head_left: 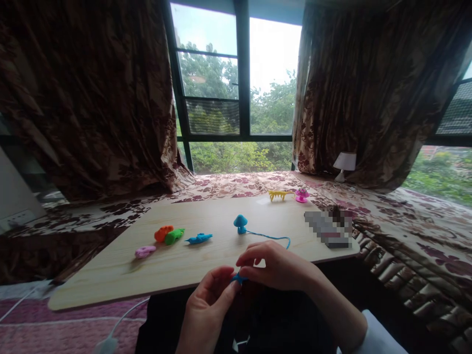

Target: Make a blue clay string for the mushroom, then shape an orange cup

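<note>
Left hand point(207, 307) and right hand point(275, 265) together, my fingertips clamped on small blue piece point(239, 279) by near edge of surface point(110, 275); blue mushroom point(240, 221) farther. Fine-shaping step, I judge; calls for light, even pinch.

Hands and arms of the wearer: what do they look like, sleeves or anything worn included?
Both the left hand and the right hand are bare, with no glove or ring to be seen. The right forearm is uncovered up to a plain, whitish sleeve. No left sleeve shows.
</note>
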Available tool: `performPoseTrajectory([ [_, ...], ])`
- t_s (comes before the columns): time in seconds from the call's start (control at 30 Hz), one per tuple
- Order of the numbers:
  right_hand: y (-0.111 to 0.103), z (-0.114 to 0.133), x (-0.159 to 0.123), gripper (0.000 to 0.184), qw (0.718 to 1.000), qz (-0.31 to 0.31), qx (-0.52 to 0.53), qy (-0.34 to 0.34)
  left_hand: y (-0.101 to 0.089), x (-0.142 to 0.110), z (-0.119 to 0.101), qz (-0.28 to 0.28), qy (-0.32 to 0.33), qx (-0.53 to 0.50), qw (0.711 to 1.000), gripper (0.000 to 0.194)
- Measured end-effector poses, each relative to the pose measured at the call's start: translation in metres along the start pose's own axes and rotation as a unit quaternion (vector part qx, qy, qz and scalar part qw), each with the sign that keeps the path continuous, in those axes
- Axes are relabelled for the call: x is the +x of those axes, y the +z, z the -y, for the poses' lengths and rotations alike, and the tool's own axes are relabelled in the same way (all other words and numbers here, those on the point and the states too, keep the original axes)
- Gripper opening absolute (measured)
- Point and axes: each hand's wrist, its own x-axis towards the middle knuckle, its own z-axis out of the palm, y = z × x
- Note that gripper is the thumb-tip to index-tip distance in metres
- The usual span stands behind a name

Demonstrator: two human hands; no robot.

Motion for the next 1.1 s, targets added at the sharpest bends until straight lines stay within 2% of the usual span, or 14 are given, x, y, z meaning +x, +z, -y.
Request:
performPoseTrajectory([
  [0.2, -0.0066, -0.0029, -0.0007, 0.020, 0.999, 0.025, 0.011, -0.040, -0.0055, 0.0050, 0.0074, 0.021, -0.042, -0.010, 0.999, 0.040],
  [0.3, -0.0078, -0.0032, -0.0006, 0.025, 0.998, 0.039, 0.010, -0.044, -0.0063, 0.0055, 0.0074, 0.028, -0.063, -0.023, 0.997, 0.042],
  [0.6, -0.0096, -0.0035, 0.0001, 0.021, 0.997, 0.050, -0.013, -0.050, -0.0043, 0.0068, 0.0036, 0.045, -0.124, -0.072, 0.989, 0.039],
  [0.93, -0.0081, -0.0032, 0.0017, 0.018, 0.997, 0.059, -0.010, -0.044, -0.0044, 0.0065, 0.0027, 0.037, -0.124, -0.067, 0.989, 0.039],
  [1.1, -0.0111, -0.0006, 0.0004, 0.022, 0.998, 0.041, 0.037, -0.019, -0.0047, 0.0053, -0.0003, 0.025, -0.094, -0.076, 0.992, 0.036],
])
